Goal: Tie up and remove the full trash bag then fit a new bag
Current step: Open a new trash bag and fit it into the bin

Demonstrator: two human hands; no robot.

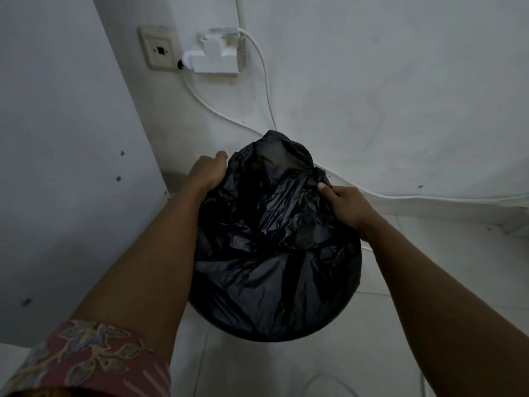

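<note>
Both hands grip the black trash bag [274,239], which sits on the tiled floor against the white wall, directly ahead of and below the person: the left hand [207,173] clutches its far-left edge, while the right hand [347,206] pinches a fold on the right, about equally near. The gathered mouth rises between them toward the wall. In the gloom, any bin beneath the plastic cannot be made out.
</note>
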